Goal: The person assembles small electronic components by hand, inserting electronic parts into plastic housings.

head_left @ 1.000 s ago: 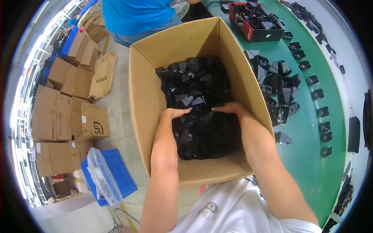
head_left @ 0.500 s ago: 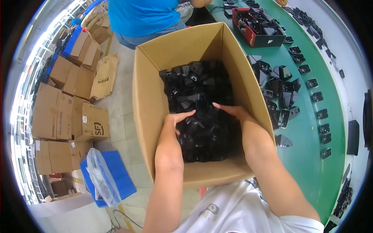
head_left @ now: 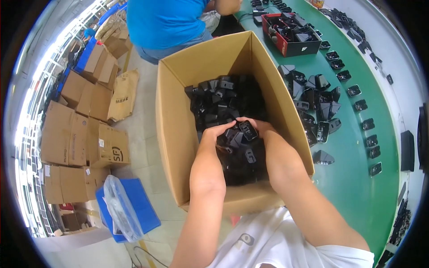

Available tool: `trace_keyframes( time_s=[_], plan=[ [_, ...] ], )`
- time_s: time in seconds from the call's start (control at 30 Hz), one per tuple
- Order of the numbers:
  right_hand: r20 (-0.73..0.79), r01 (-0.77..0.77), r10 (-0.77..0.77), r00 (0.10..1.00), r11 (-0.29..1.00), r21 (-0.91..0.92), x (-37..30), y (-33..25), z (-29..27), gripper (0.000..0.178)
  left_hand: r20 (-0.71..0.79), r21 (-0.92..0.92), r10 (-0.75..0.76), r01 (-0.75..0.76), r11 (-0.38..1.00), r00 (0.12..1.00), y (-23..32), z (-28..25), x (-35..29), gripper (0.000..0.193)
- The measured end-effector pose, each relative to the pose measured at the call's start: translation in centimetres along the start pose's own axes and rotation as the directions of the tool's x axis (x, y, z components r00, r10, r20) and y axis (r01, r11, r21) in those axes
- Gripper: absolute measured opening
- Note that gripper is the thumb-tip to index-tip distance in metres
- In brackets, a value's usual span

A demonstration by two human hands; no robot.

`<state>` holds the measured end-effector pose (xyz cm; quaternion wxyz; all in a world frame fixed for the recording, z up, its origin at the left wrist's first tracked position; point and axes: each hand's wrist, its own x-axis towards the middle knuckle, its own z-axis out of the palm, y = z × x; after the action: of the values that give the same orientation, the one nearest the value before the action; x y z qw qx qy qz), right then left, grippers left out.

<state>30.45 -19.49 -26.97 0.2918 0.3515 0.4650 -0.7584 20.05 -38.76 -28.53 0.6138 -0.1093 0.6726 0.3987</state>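
Observation:
A deep cardboard box (head_left: 172, 134) stands before me, partly filled with a heap of small black plastic housings (head_left: 214, 105). Both my arms reach down into it. My left hand (head_left: 216, 131) and my right hand (head_left: 258, 125) cup a cluster of the housings between them, the thumbs nearly meeting on the far side. One open-faced black housing (head_left: 248, 130) lies uppermost beside my right hand, and others sit between my wrists. Most of my fingers are hidden beneath the parts.
On the right, a green worktable (head_left: 344, 178) bears loose housings (head_left: 319, 100), a row of open housings and a red-and-black box (head_left: 292, 42) of parts. A person in a blue shirt (head_left: 165, 24) sits beyond. Cartons (head_left: 65, 134) and a blue crate (head_left: 145, 205) stand left.
My hands have come closer together and gathered housings between them. An open-faced housing now shows by my right hand. The whole view has shifted slightly.

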Motion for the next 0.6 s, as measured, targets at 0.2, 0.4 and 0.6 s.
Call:
trace_keyframes(
  time_s=[0.2,0.4,0.6],
  plan=[
    [0.084,-0.069,0.078,0.993,0.992,-0.106,-2.3,-2.7,1.7,0.051,0.120,-0.214,0.024,0.002,0.977,0.992,1.2,0.6,-5.0,0.078],
    [0.200,0.165,-0.130,0.971,0.971,-0.170,-8.5,-7.6,4.7,0.059,-0.016,-0.075,0.279,-0.280,0.957,0.960,6.2,0.3,-12.5,0.052],
    [0.203,0.375,-0.331,0.922,0.895,-0.243,-16.2,-13.2,4.8,0.061,0.001,0.013,0.491,-0.491,0.871,0.871,12.4,2.5,-18.9,0.051]
  ],
)
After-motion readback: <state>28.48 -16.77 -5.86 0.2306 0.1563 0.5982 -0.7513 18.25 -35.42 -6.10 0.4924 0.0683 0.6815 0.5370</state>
